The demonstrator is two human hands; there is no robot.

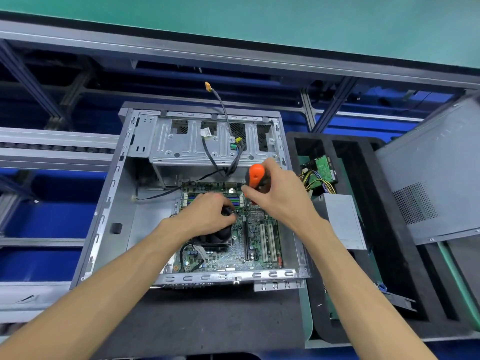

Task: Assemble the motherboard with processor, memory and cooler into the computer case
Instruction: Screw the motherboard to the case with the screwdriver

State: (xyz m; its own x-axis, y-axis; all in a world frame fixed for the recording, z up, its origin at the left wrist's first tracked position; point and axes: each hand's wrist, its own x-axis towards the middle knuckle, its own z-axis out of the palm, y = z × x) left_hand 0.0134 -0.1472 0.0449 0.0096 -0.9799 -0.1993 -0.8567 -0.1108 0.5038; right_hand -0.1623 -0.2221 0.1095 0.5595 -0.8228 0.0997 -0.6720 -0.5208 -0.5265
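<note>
1. My right hand [272, 193] grips the orange-handled screwdriver [255, 176] upright.
2. My left hand [207, 216] rests on the cooler [218, 237], fingers curled at its edge.
3. The motherboard [259, 245] lies inside the open case [130, 203].

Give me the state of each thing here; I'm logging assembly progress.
Computer case: on its side, open.
Motherboard: inside the case.
Cooler: on the motherboard.
Screwdriver: upright over the motherboard.
Left hand: resting on the cooler.
Right hand: gripping the screwdriver.
Side panel: off, leaning at right.
</note>
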